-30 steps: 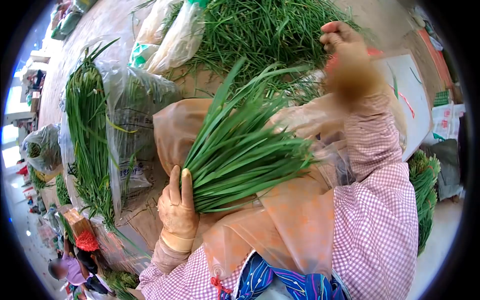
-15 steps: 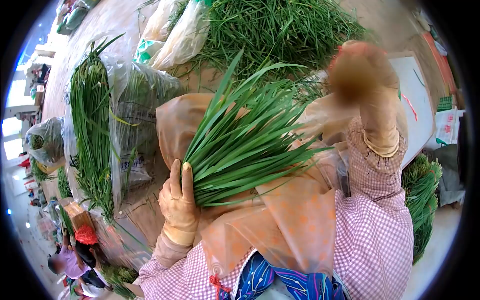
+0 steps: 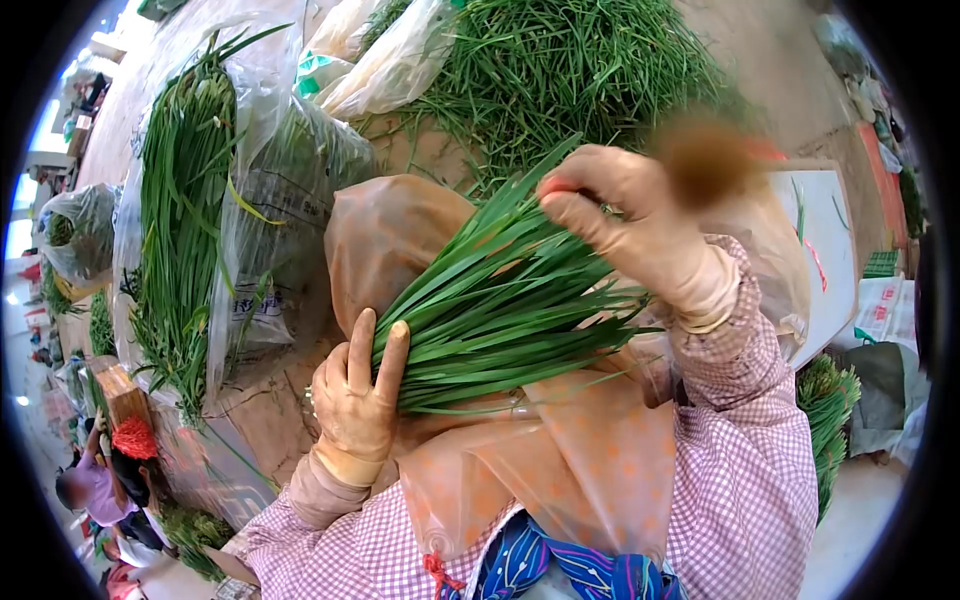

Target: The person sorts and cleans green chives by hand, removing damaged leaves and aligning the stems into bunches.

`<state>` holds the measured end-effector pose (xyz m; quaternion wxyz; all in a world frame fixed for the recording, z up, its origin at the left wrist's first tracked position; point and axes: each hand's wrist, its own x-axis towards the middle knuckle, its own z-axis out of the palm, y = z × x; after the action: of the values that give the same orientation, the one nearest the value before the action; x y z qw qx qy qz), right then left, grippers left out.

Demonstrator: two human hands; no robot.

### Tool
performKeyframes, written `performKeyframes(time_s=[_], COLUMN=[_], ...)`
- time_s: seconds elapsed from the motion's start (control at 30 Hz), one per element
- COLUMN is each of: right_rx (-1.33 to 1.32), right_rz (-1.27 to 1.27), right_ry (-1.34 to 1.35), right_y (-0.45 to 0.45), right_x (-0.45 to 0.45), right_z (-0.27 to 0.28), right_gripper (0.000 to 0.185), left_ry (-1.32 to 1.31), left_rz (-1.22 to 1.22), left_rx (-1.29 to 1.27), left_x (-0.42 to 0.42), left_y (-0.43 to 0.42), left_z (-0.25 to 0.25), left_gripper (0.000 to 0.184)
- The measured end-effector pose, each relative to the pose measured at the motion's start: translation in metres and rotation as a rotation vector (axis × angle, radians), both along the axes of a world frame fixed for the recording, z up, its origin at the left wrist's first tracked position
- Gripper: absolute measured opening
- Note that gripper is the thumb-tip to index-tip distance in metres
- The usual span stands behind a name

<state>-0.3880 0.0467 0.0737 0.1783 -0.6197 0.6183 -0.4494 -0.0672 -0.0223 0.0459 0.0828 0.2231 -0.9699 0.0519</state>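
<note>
My left hand [image 3: 357,395], in a pale yellowish glove, is wrapped round the near left end of a bunch of garlic chives [image 3: 500,300]. The long flat leaves fan out to the upper right across my lap, over an orange-tinted plastic apron [image 3: 560,450]. Gloved too, my right hand [image 3: 635,225] is above the leaf tips, with thumb and forefinger curled together. A small bit of red [image 3: 562,185] shows between those fingers; its exact kind is unclear. A brown blurred spot covers the area beside the right hand.
Loose greens lie in a large pile [image 3: 590,70] ahead. At left, a plastic bag [image 3: 300,190] stands by a tall bundle of chives [image 3: 185,220]. A white board [image 3: 825,240] with a red strip is at right, above another bundle [image 3: 825,420]. A person [image 3: 100,490] is at far lower left.
My right hand has come from the upper right, down and left, to the leaf tips. My left hand keeps its hold on the bunch. The view has shifted slightly.
</note>
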Motion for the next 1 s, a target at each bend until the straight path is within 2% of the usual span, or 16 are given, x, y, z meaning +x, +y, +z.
performKeyframes(time_s=[0.07, 0.17, 0.3, 0.33, 0.4, 0.47, 0.5, 0.53, 0.6, 0.63, 0.7, 0.73, 0.8, 0.83, 1.0], right_rx=[0.02, 0.021, 0.012, -0.068, -0.088, -0.074, 0.05, 0.033, -0.047, -0.047, -0.015, -0.016, 0.144, 0.246, 0.146], right_rz=[0.006, 0.09, 0.037, -0.092, -0.332, -0.456, -0.446, -0.379, -0.205, -0.208, -0.181, -0.185, -0.155, -0.211, -0.233], right_ry=[0.167, 0.163, 0.23, 0.185, -0.204, -0.562, -0.635, -0.732, -0.746, -0.746, -0.403, -0.406, -0.193, -0.229, -0.138], right_y=[-0.008, -0.021, -0.03, -0.029, -0.024, -0.011, 0.003, 0.011, 0.025, 0.028, 0.034, 0.035, 0.035, 0.037, 0.03], right_x=[0.008, 0.014, 0.022, 0.019, 0.005, -0.007, -0.013, -0.014, -0.012, -0.012, -0.011, -0.011, -0.012, -0.007, 0.0], right_z=[-0.005, -0.02, -0.025, -0.03, -0.02, 0.002, 0.018, 0.021, 0.013, 0.006, -0.008, -0.012, -0.018, -0.018, -0.033], right_gripper=[0.02, 0.019, 0.012, 0.012, 0.015, 0.015, 0.012, 0.01, 0.01, 0.01, 0.01, 0.01, 0.011, 0.012, 0.015], left_ry=[-0.023, -0.024, -0.014, 0.001, 0.013, 0.026, 0.04, 0.054, 0.036, 0.036, 0.032, 0.032, 0.025, 0.032, 0.029], left_rz=[-0.007, -0.013, -0.007, -0.011, -0.022, -0.031, -0.029, -0.027, -0.032, -0.027, -0.027, -0.022, -0.017, -0.018, -0.027], left_rx=[0.004, 0.015, 0.046, 0.053, 0.087, 0.117, 0.117, 0.118, 0.106, 0.102, 0.097, 0.097, 0.095, 0.087, 0.091], left_x=[-0.001, 0.0, 0.003, 0.003, 0.005, 0.004, 0.004, 0.003, 0.004, 0.004, 0.004, 0.004, 0.004, 0.003, 0.004], left_y=[0.0, -0.001, -0.001, -0.002, -0.004, -0.006, -0.006, -0.006, -0.006, -0.006, -0.005, -0.005, -0.004, -0.003, -0.005], left_z=[0.001, 0.002, -0.001, -0.002, -0.003, -0.004, -0.004, -0.004, -0.007, -0.008, -0.009, -0.009, -0.008, -0.008, -0.007], left_gripper=[0.055, 0.056, 0.059, 0.06, 0.06, 0.061, 0.062, 0.062, 0.064, 0.064, 0.064, 0.064, 0.064, 0.064, 0.065])
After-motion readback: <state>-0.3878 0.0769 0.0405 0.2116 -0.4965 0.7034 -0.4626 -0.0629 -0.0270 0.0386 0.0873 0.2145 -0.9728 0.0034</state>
